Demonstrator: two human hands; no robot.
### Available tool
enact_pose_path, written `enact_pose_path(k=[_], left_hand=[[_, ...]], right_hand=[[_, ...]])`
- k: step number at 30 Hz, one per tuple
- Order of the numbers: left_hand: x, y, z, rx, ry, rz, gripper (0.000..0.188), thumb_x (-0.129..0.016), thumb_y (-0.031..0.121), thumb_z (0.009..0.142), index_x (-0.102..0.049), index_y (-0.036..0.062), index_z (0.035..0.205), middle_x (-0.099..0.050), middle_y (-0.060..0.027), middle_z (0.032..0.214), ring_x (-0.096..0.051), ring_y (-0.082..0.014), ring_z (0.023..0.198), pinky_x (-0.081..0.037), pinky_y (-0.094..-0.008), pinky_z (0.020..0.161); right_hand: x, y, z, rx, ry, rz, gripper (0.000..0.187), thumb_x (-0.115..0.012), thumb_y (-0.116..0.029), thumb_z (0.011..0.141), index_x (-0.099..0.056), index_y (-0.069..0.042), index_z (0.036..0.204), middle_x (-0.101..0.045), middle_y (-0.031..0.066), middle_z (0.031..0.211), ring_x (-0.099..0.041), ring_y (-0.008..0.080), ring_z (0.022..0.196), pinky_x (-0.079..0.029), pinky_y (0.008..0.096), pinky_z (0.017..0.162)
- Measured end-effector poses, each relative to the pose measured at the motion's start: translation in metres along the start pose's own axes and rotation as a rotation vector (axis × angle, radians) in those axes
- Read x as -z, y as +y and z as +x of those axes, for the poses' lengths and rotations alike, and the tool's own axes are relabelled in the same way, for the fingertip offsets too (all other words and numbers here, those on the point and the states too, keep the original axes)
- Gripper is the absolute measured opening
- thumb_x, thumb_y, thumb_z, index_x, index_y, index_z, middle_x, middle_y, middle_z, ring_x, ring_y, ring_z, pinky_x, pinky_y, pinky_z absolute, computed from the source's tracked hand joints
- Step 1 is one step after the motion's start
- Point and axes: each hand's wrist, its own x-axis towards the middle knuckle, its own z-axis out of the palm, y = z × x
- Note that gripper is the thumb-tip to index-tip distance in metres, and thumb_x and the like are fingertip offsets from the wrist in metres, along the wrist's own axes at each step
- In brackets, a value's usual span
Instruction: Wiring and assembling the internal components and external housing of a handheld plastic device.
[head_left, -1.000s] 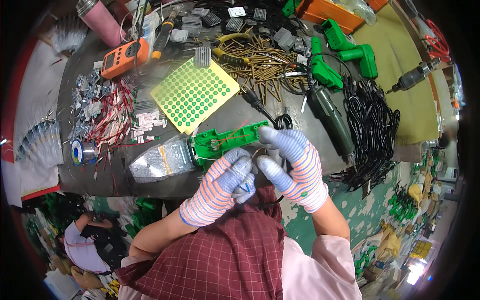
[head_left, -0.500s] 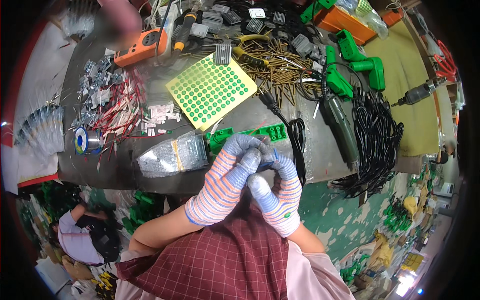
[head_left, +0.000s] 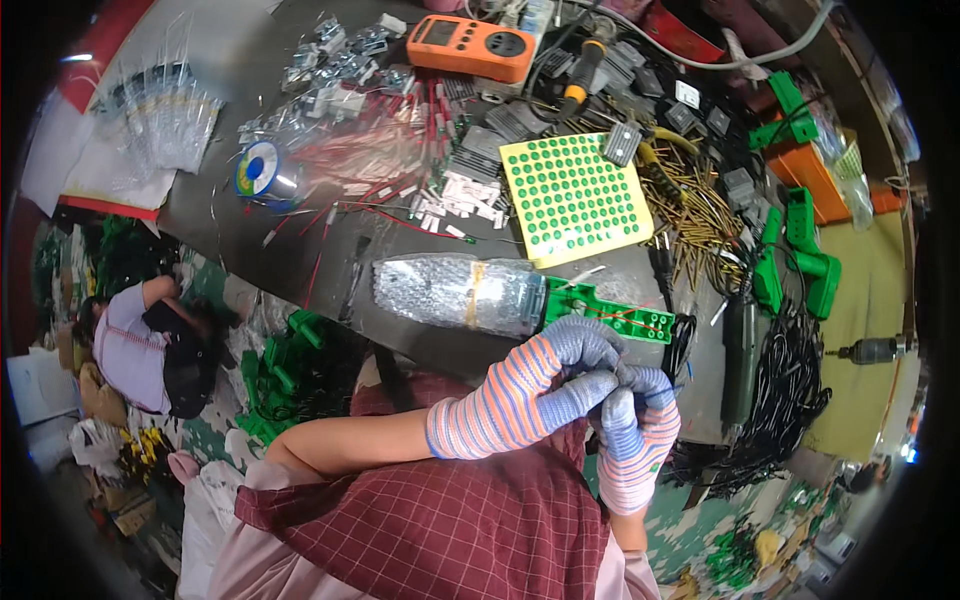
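Observation:
Both my hands wear striped knit gloves with blue-grey fingers. My left hand [head_left: 535, 392] and my right hand [head_left: 637, 432] meet fingertip to fingertip just off the table's near edge. Each is closed in a pinch. What they hold is too small and covered to make out; a short bit of blue shows beside the right fingers. Right behind them lies an open green plastic housing [head_left: 652, 325] with thin red wire across it. Its left end touches a clear bubble-wrapped bundle [head_left: 425, 290] with a yellowish band round it.
A yellow sheet of round green stickers [head_left: 578, 195] lies behind the bundle. Left of it are white connectors with red wires [head_left: 380, 160] and a solder spool [head_left: 262, 172]. An orange meter [head_left: 470, 48], brass-coloured rods [head_left: 690, 215], a dark green power tool [head_left: 739, 360] and black cables [head_left: 785, 390] surround these.
The view has swung leftward, so the table things appear shifted right and turned. My hands stay pinched together in front of the green housing, with the fingers slightly rearranged.

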Motion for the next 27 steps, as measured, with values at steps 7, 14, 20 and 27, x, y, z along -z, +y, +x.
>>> enact_pose_path(k=[7, 14, 20, 27], left_hand=[[0.019, 0.01, -0.011, 0.048, -0.022, -0.153, 0.017, -0.061, 0.019, 0.097, -0.062, 0.0035, 0.104, -0.058, -0.0116, 0.115, -0.056, -0.0203, 0.11, -0.043, -0.0358, 0.098], [0.069, 0.064, -0.025, 0.253, -0.024, -0.148, 0.015, -0.061, 0.017, 0.096, -0.063, 0.0026, 0.097, -0.062, -0.0095, 0.102, -0.062, -0.0209, 0.098, -0.048, -0.0355, 0.089], [0.157, 0.08, -0.063, -0.039, 0.505, 1.304, 0.013, -0.066, 0.012, 0.092, -0.066, 0.0028, 0.1, -0.065, -0.0054, 0.09, -0.061, -0.0173, 0.081, -0.049, -0.029, 0.076], [0.176, 0.039, -0.038, -0.142, 0.738, 1.208, 0.012, -0.07, 0.005, 0.086, -0.066, 0.0048, 0.097, -0.065, -0.0057, 0.09, -0.061, -0.0166, 0.077, -0.048, -0.0271, 0.07]], right_hand=[[-0.008, -0.008, -0.001, 0.049, -0.197, -0.29, 0.015, -0.071, -0.01, 0.089, -0.061, -0.003, 0.098, -0.064, 0.0023, 0.085, -0.058, 0.0086, 0.076, -0.048, 0.0254, 0.071], [0.02, 0.0, 0.012, 0.096, 0.016, -0.472, 0.015, -0.062, -0.021, 0.095, -0.057, -0.008, 0.1, -0.051, -0.0041, 0.069, -0.043, 0.0023, 0.055, -0.033, 0.0184, 0.051], [0.025, 0.013, 0.028, 0.003, 0.137, -0.179, 0.012, -0.061, -0.022, 0.096, -0.056, -0.012, 0.102, -0.056, -0.0019, 0.074, -0.044, 0.0046, 0.052, -0.032, 0.0182, 0.046], [0.023, 0.016, 0.038, -0.015, 0.085, 0.305, 0.013, -0.062, -0.019, 0.097, -0.062, -0.014, 0.109, -0.06, 0.0056, 0.077, -0.049, 0.0091, 0.054, -0.038, 0.022, 0.046]])
